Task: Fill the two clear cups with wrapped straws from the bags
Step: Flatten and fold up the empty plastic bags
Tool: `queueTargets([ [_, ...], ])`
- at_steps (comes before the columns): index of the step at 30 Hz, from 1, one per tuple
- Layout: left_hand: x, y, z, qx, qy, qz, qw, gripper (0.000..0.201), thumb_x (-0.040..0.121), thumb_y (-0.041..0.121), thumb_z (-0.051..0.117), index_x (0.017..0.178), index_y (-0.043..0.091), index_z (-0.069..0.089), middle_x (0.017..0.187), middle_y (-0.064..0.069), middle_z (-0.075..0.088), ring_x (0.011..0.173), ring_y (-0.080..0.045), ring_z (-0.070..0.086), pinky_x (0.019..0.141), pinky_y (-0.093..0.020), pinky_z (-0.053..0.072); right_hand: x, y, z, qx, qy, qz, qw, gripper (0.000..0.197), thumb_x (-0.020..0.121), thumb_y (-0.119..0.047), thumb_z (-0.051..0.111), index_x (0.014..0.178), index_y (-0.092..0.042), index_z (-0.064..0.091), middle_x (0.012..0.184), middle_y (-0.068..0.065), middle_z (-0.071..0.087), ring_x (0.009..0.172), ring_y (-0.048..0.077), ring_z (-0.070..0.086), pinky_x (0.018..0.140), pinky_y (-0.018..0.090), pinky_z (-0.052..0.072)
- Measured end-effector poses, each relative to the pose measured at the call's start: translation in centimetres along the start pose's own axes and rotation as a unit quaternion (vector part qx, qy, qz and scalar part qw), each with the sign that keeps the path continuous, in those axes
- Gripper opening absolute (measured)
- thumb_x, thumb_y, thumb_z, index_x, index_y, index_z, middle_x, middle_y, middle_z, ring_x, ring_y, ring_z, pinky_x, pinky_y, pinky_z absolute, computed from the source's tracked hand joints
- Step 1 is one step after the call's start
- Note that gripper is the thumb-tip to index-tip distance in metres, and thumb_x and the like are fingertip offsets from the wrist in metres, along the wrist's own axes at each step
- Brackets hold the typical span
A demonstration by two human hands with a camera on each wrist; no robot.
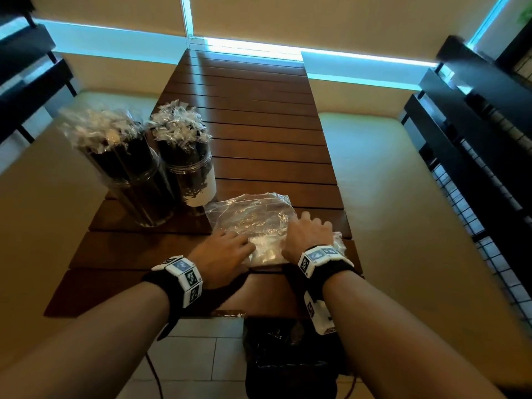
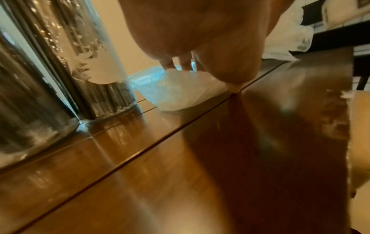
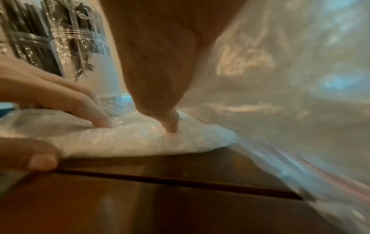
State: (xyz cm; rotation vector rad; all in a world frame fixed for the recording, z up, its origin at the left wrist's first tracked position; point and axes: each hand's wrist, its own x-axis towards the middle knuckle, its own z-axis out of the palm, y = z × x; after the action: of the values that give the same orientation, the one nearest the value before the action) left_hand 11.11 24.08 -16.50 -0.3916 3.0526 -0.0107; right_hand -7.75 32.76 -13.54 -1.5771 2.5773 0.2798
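Two clear cups (image 1: 135, 180) (image 1: 190, 171) stand packed with black wrapped straws at the left of the slatted wooden table (image 1: 259, 125). A crumpled, empty-looking clear plastic bag (image 1: 253, 217) lies flat near the front edge. My left hand (image 1: 230, 246) presses on its near left part with straight fingers. My right hand (image 1: 309, 231) lies spread on its right part. In the right wrist view the right thumb (image 3: 168, 121) pushes into the folded white plastic (image 3: 140, 142), and the left fingers (image 3: 84, 107) press beside it. The left wrist view shows the cups (image 2: 100, 63) close by and the bag (image 2: 176, 95).
Cream bench seats (image 1: 388, 197) run along both sides of the table. Black shelving (image 1: 475, 125) stands at the right, and more dark furniture at the far left. A dark bag-like object (image 1: 288, 355) sits on the tiled floor below the table's front edge.
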Motion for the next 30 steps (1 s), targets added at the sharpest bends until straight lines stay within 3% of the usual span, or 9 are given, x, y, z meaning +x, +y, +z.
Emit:
queueTargets([
  [3,0.2,0.1,-0.6,-0.108,-0.028,-0.045,0.993,0.04,0.089,0.025,0.061,0.129,0.019,0.055,0.122,0.0,0.056,0.108,-0.02,0.057,0.089,-0.033,0.051,-0.7,0.5,0.0,-0.037,0.075,-0.149,0.985,0.043,0.087,-0.04,0.054,0.125,-0.021,0.051,0.122,0.005,0.055,0.102,0.028,0.059,0.085,0.042,0.045],
  [5,0.4,-0.4,-1.2,-0.189,-0.024,-0.096,0.977,0.037,0.087,0.012,0.06,0.123,0.021,0.059,0.12,0.001,0.059,0.11,-0.02,0.056,0.091,-0.034,0.05,-1.3,1.1,-0.4,-0.024,0.041,-0.237,0.97,0.045,0.09,-0.053,0.046,0.123,-0.024,0.056,0.122,0.0,0.056,0.108,0.025,0.057,0.089,0.04,0.043],
  [8,1.0,-1.5,-2.5,-0.229,-0.038,-0.155,0.96,0.04,0.089,0.006,0.053,0.125,0.022,0.059,0.12,-0.002,0.064,0.112,-0.023,0.059,0.094,-0.034,0.048,-1.3,1.6,-1.8,-0.064,-0.013,-0.264,0.962,0.061,0.081,-0.073,0.046,0.12,-0.029,0.063,0.117,-0.006,0.06,0.108,0.021,0.056,0.089,0.04,0.043],
  [12,2.1,-2.2,-3.2,-0.24,-0.105,-0.217,0.94,0.029,0.091,0.014,0.049,0.12,0.019,0.048,0.118,-0.006,0.061,0.108,-0.028,0.059,0.093,-0.04,0.046,-0.7,1.3,-3.4,-0.012,-0.045,-0.203,0.978,0.033,0.086,-0.05,0.055,0.101,-0.026,0.071,0.099,0.0,0.067,0.089,0.022,0.063,0.077,0.034,0.047],
  [16,2.5,-2.0,-2.9,-0.173,-0.096,-0.244,0.949,0.042,0.085,0.028,0.064,0.12,0.021,0.042,0.122,-0.005,0.052,0.102,-0.026,0.058,0.087,-0.041,0.051,1.1,0.6,-3.3,0.11,-0.158,-0.077,0.978,0.04,0.088,-0.054,0.049,0.102,-0.022,0.069,0.096,0.001,0.062,0.083,0.022,0.063,0.074,0.034,0.053],
  [20,1.6,-1.4,-1.6,0.051,0.007,-0.077,0.996,0.046,0.08,0.038,0.065,0.123,0.023,0.056,0.125,-0.004,0.052,0.116,-0.026,0.052,0.105,-0.044,0.035,2.1,0.0,-1.3,0.106,-0.2,-0.008,0.974,0.041,0.09,-0.047,0.049,0.115,-0.016,0.061,0.112,0.008,0.063,0.088,0.027,0.062,0.074,0.034,0.05],
  [24,0.4,-2.2,-0.6,0.03,-0.046,-0.026,0.998,0.057,0.093,0.052,0.042,0.139,0.02,0.048,0.142,-0.002,0.051,0.132,-0.021,0.046,0.118,-0.049,0.022,1.9,-0.7,-0.6,0.089,-0.162,0.03,0.982,0.031,0.09,-0.045,0.054,0.104,-0.019,0.063,0.104,0.004,0.065,0.08,0.025,0.059,0.076,0.036,0.05],
  [26,0.5,-2.2,-0.5,0.052,-0.083,-0.031,0.995,0.059,0.094,0.039,0.049,0.148,0.016,0.036,0.15,-0.005,0.043,0.138,-0.023,0.04,0.119,-0.052,0.02,1.7,-0.9,-0.4,0.078,-0.126,0.03,0.989,0.027,0.09,-0.047,0.055,0.094,-0.02,0.06,0.103,0.003,0.065,0.081,0.025,0.059,0.08,0.039,0.048],
  [30,1.9,-0.4,-0.7,0.026,-0.054,-0.104,0.993,0.042,0.091,0.019,0.052,0.133,0.015,0.046,0.132,-0.005,0.056,0.121,-0.025,0.054,0.107,-0.042,0.039,0.5,-0.1,0.0,0.107,-0.055,-0.035,0.992,0.044,0.088,-0.059,0.049,0.117,-0.027,0.052,0.116,0.002,0.053,0.097,0.028,0.06,0.085,0.042,0.048],
])
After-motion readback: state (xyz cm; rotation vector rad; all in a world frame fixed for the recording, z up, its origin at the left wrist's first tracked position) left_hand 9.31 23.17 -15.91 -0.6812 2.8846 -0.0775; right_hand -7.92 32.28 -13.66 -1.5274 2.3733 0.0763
